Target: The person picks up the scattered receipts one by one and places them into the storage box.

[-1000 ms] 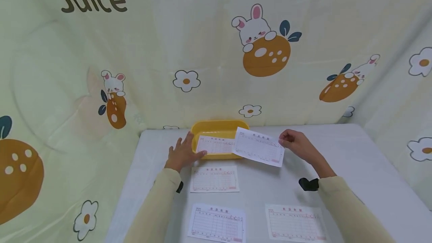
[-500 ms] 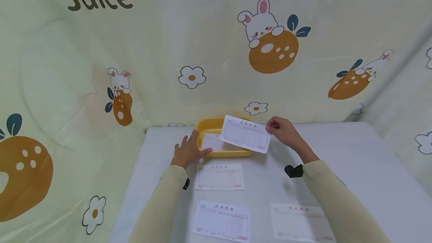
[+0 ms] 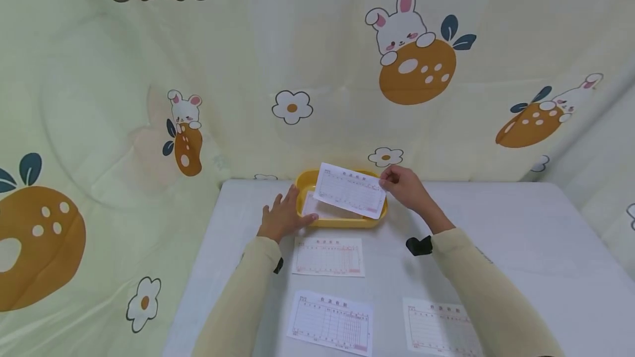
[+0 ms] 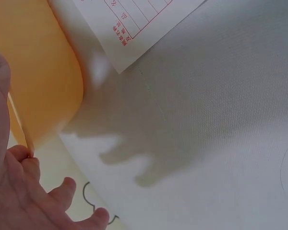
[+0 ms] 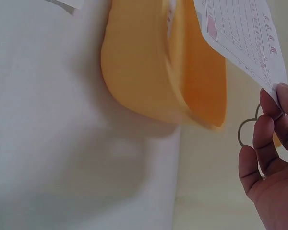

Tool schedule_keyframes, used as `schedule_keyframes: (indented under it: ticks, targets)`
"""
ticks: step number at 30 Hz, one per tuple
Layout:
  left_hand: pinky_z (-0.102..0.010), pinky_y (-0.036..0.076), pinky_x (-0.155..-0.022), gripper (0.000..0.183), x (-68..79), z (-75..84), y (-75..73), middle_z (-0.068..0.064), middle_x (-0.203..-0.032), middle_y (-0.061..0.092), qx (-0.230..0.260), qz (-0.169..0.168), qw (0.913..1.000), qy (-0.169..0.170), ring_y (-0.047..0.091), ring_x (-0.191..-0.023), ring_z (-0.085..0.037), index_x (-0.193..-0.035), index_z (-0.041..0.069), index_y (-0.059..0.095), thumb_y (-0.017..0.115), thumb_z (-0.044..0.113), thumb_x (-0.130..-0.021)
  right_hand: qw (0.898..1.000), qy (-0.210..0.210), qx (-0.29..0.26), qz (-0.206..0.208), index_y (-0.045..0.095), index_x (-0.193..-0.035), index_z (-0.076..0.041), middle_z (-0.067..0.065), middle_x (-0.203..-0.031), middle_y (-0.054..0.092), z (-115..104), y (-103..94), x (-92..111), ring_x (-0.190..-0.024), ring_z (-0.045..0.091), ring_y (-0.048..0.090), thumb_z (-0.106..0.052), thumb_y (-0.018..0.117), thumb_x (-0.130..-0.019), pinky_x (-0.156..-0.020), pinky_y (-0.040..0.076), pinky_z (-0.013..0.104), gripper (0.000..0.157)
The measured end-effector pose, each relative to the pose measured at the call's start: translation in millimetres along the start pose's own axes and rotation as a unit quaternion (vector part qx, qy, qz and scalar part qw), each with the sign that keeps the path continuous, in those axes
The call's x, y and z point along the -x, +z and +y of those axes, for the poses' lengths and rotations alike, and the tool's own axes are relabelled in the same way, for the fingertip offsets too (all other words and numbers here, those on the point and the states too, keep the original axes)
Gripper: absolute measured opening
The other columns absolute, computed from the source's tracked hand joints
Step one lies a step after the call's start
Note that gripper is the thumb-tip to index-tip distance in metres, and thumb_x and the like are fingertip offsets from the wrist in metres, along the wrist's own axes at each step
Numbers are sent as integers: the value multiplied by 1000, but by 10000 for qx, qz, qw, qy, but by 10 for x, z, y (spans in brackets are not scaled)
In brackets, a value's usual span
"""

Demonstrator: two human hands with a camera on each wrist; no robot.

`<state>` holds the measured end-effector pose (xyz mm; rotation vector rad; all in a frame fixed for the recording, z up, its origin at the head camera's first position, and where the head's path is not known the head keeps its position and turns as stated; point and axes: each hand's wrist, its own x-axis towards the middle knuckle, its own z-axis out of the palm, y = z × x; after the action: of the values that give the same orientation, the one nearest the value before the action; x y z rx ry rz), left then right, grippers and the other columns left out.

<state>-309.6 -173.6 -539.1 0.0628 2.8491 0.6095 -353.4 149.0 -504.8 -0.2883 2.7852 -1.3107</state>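
My right hand (image 3: 405,185) pinches a printed paper form (image 3: 349,190) by its right edge, between thumb and fingertips. The form slants over the yellow tray (image 3: 342,223), overlapping most of it in the head view. Another printed form (image 3: 323,210) lies inside the tray, partly hidden by the held one. My left hand (image 3: 285,215) rests at the tray's left end, its thumb along the near rim and its other fingers spread. In the left wrist view, the thumb and a fingertip touch the rim of the tray (image 4: 53,72).
On the white table, one form (image 3: 328,257) lies just in front of the tray, with another form (image 3: 329,323) nearer me. A third form (image 3: 439,324) is at the right, partly under my right sleeve in view. A patterned curtain (image 3: 238,43) hangs behind the tray.
My right hand has carried the pinched form leftward, from the tray's right side to above it. My left hand has stayed at the tray's left end.
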Motion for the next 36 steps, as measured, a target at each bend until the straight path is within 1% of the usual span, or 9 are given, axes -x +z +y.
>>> schedule_keyframes:
  ticks: [3, 10, 16, 21, 25, 29, 32, 34, 36]
  targets:
    - [-72, 18, -123, 102, 23, 7, -25, -5, -178, 21, -35, 47, 10000, 56, 23, -160, -41, -172, 18, 23, 72, 63, -96, 10000, -3, -8, 29, 64, -114, 2, 17, -103, 65, 4, 51, -14, -94, 32, 58, -5, 64, -107, -81, 51, 37, 10]
    - [-73, 20, -123, 100, 4, 2, -14, -5, -178, 20, -96, 57, 9999, 106, 24, -160, -41, -172, 17, 24, 72, 63, -96, 9997, -171, 36, 144, 66, -112, 2, 16, -100, 64, -23, 193, -53, -92, 32, 58, -4, 65, -107, -80, 52, 36, 8]
    - [-73, 18, -123, 101, -14, 6, -8, -4, -179, 18, -124, 26, 9999, 58, 21, -161, -41, -172, 18, 23, 71, 63, -96, 9993, -331, 62, 140, 67, -110, 2, 16, -100, 66, -83, 336, -75, -92, 33, 58, -2, 65, -106, -83, 54, 38, 6]
    - [-72, 16, -124, 102, -4, 17, 5, -4, -179, 18, -13, 36, 10000, 19, 20, -161, -40, -172, 18, 22, 73, 63, -96, 9990, -404, 186, -3, 69, -114, 2, 17, -105, 69, -103, 443, -119, -95, 34, 60, -2, 65, -106, -90, 57, 42, 10]
    - [-71, 17, -124, 101, 7, 18, 6, -4, -179, 18, 149, -19, 9999, -25, 20, -161, -40, -173, 18, 21, 73, 61, -97, 9993, -302, 154, -164, 70, -116, 3, 17, -108, 70, -151, 498, -170, -97, 34, 60, -3, 65, -107, -93, 57, 43, 13]
    - [-71, 17, -124, 101, 3, 34, 25, -4, -179, 18, 174, -50, 9998, 17, 21, -161, -40, -173, 19, 19, 72, 60, -97, 9995, -247, 104, -189, 71, -118, 3, 18, -111, 70, -187, 533, -183, -99, 34, 60, -3, 63, -107, -94, 56, 44, 15]
    - [-70, 17, -124, 102, -1, 33, 22, -3, -179, 18, 163, -49, 9998, 39, 21, -161, -39, -173, 19, 19, 72, 61, -97, 9994, -245, 40, -227, 71, -125, 4, 19, -119, 70, -200, 564, -189, -106, 36, 61, -4, 61, -109, -101, 55, 48, 20]
    - [-71, 17, -124, 102, -1, 15, -1, -3, -179, 17, 128, -61, 9999, 73, 21, -161, -40, -173, 18, 19, 72, 61, -97, 9994, -261, 52, -242, 68, -132, 4, 21, -129, 69, -210, 582, -193, -116, 38, 61, -6, 60, -110, -108, 52, 51, 26]
    - [-71, 17, -124, 102, 5, -26, -42, -4, -179, 17, 110, -52, 9999, 109, 21, -161, -40, -173, 17, 19, 71, 62, -97, 9991, -321, 137, -258, 64, -141, 3, 22, -140, 65, -235, 598, -192, -128, 40, 59, -8, 58, -111, -114, 47, 54, 33]
